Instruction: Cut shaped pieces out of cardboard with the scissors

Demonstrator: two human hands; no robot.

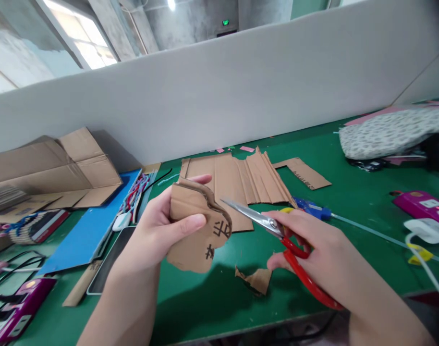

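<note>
My left hand is closed on a rounded piece of brown cardboard with black marks on it, held above the green table. My right hand grips red-handled scissors. Their silver blades point left, tips close to the cardboard's right edge. A small cardboard scrap lies on the table below the scissors. Behind my hands lies a folded, ribbed cardboard sheet.
A blue glue gun lies right of the ribbed sheet, an L-shaped cardboard strip behind it. A cardboard box, blue sheet, tablet and cables sit left. Patterned fabric and a purple box sit right. A white partition runs behind.
</note>
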